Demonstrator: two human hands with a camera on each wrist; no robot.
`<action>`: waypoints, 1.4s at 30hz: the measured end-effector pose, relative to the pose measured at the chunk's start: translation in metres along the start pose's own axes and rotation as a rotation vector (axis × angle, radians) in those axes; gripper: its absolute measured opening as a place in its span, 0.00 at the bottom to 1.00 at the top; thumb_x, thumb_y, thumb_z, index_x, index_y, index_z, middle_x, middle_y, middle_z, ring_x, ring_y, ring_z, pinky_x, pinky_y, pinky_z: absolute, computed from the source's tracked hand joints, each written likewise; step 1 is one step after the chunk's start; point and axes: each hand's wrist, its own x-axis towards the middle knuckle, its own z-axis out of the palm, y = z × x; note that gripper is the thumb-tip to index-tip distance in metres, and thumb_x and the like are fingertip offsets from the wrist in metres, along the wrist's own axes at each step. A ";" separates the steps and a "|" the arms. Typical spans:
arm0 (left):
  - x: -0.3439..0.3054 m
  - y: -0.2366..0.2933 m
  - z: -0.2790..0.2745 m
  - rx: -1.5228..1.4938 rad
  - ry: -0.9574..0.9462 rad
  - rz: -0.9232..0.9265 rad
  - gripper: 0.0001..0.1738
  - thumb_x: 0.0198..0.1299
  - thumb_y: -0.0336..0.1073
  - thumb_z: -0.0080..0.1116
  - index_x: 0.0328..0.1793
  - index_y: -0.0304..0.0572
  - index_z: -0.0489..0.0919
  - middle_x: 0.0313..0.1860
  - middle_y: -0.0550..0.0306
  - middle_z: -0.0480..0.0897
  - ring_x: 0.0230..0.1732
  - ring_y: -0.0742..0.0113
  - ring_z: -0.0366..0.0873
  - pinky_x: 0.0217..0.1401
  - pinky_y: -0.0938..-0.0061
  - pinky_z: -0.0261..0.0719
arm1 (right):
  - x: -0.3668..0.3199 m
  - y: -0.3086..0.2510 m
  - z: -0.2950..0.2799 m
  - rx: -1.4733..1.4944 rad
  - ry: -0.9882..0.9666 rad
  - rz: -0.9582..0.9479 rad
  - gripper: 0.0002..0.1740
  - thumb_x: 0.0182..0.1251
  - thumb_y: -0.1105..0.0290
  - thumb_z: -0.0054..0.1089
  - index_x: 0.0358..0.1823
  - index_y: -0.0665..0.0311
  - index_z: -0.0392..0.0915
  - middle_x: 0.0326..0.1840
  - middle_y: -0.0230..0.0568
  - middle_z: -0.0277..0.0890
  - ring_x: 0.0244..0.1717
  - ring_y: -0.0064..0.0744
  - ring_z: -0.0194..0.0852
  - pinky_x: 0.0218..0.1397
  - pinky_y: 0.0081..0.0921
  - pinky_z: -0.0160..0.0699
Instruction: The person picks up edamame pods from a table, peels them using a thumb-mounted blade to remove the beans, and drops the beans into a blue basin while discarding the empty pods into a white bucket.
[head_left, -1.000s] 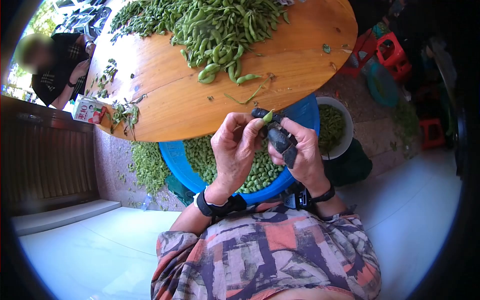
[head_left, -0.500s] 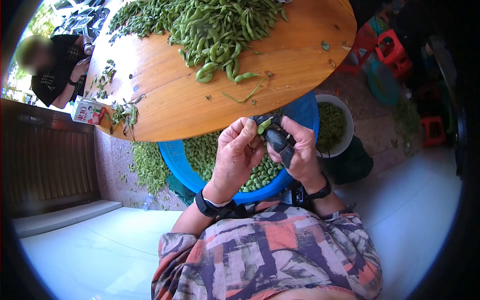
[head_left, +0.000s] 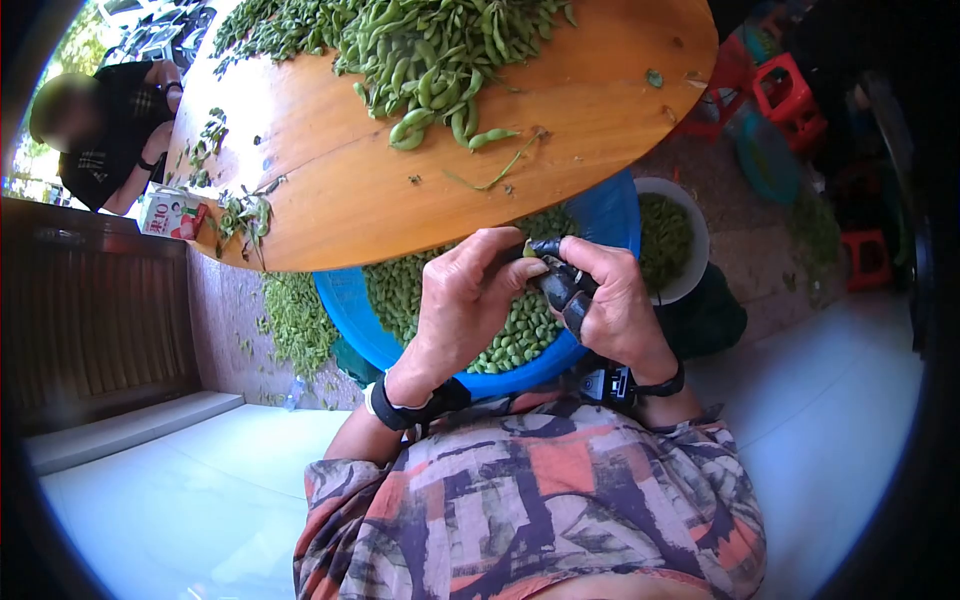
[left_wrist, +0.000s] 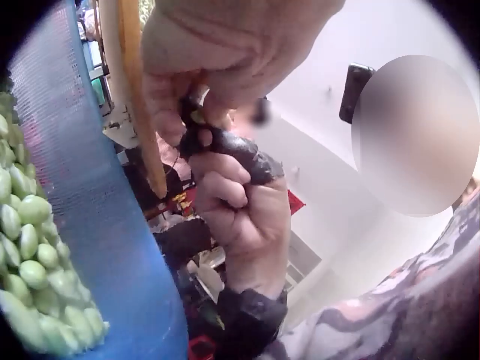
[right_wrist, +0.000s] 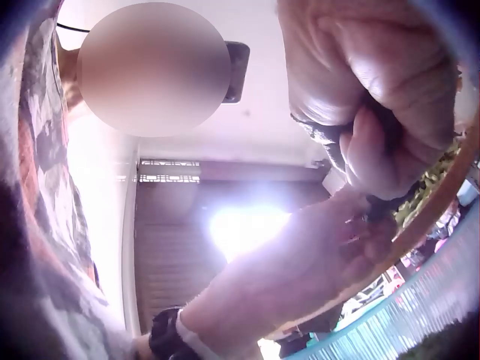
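A small green pod (head_left: 529, 249) is pinched between the two hands, above a blue basket (head_left: 341, 318) of shelled green beans (head_left: 520, 335). The left hand (head_left: 465, 300) holds the pod with thumb and forefinger. Black wrapping covers the thumb and forefinger of the right hand (head_left: 612, 300), which grips the pod's other side. In the left wrist view, the left hand (left_wrist: 232, 52) meets the wrapped fingers of the right hand (left_wrist: 240, 187), with a bit of green between them. Fingers hide most of the pod in the right wrist view.
A wooden table (head_left: 340, 200) carries a heap of pods (head_left: 430, 60), loose stems and a carton (head_left: 172, 214). Beside the basket stands a white bowl (head_left: 697, 245) of green pieces. Husks (head_left: 298, 325) lie on the floor. Red stools (head_left: 790, 100) stand right; another person (head_left: 110, 130) sits left.
The pod was in plain view between the hands and now shows only a small part. The left thumb has come down against the right hand's wrapped fingers. The head view has shifted slightly.
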 end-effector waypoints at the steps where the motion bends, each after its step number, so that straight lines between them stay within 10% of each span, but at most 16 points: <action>1: 0.000 -0.004 0.001 0.142 0.029 0.181 0.16 0.56 0.28 0.68 0.49 0.32 0.77 0.33 0.47 0.82 0.31 0.63 0.82 0.32 0.71 0.80 | 0.000 0.001 0.000 -0.038 0.007 -0.028 0.08 0.52 0.84 0.54 0.36 0.72 0.75 0.28 0.54 0.70 0.29 0.49 0.73 0.32 0.33 0.70; 3: -0.002 -0.011 0.001 0.322 0.024 0.417 0.19 0.56 0.22 0.63 0.55 0.31 0.75 0.34 0.40 0.81 0.33 0.43 0.82 0.34 0.64 0.81 | 0.000 0.008 0.003 -0.069 0.019 -0.070 0.09 0.50 0.85 0.53 0.35 0.73 0.74 0.28 0.54 0.70 0.29 0.53 0.72 0.32 0.33 0.70; 6: -0.006 -0.012 -0.002 0.394 -0.057 0.432 0.25 0.54 0.17 0.59 0.60 0.31 0.72 0.36 0.40 0.81 0.34 0.44 0.82 0.34 0.65 0.82 | -0.002 0.012 0.004 -0.121 0.035 -0.132 0.10 0.46 0.86 0.52 0.33 0.73 0.73 0.27 0.53 0.69 0.29 0.57 0.70 0.31 0.34 0.69; 11: 0.001 -0.018 -0.024 0.083 -0.343 0.298 0.21 0.65 0.20 0.47 0.65 0.32 0.71 0.28 0.51 0.84 0.27 0.68 0.84 0.33 0.74 0.82 | -0.005 0.012 -0.001 -0.113 -0.041 -0.109 0.11 0.44 0.86 0.51 0.33 0.73 0.73 0.27 0.54 0.68 0.29 0.57 0.69 0.31 0.35 0.68; 17: -0.001 -0.004 -0.005 -0.247 -0.244 -0.146 0.18 0.73 0.31 0.40 0.62 0.33 0.75 0.24 0.64 0.78 0.24 0.79 0.74 0.27 0.81 0.73 | -0.016 0.014 0.023 -0.346 0.114 -0.128 0.20 0.42 0.85 0.58 0.42 0.71 0.71 0.35 0.51 0.68 0.36 0.58 0.73 0.36 0.42 0.74; 24: -0.005 -0.011 0.036 -0.414 0.131 -0.119 0.17 0.69 0.30 0.41 0.56 0.36 0.80 0.25 0.72 0.70 0.25 0.86 0.62 0.26 0.87 0.60 | -0.021 0.028 0.045 -0.388 0.232 -0.209 0.26 0.39 0.86 0.61 0.46 0.72 0.70 0.41 0.56 0.66 0.39 0.60 0.72 0.40 0.43 0.77; 37: -0.003 -0.027 0.032 -0.865 -0.017 -0.309 0.18 0.66 0.27 0.43 0.57 0.31 0.78 0.37 0.63 0.81 0.33 0.82 0.73 0.40 0.84 0.73 | -0.011 0.032 0.028 -0.249 0.281 -0.136 0.16 0.49 0.82 0.57 0.43 0.71 0.74 0.34 0.52 0.71 0.35 0.57 0.74 0.39 0.39 0.75; 42: -0.002 -0.011 0.002 0.079 -0.409 0.001 0.12 0.60 0.23 0.52 0.48 0.35 0.82 0.41 0.51 0.87 0.46 0.64 0.85 0.51 0.70 0.81 | -0.029 0.050 -0.027 -0.132 0.380 0.069 0.04 0.57 0.76 0.51 0.33 0.65 0.73 0.23 0.36 0.66 0.23 0.32 0.64 0.28 0.30 0.63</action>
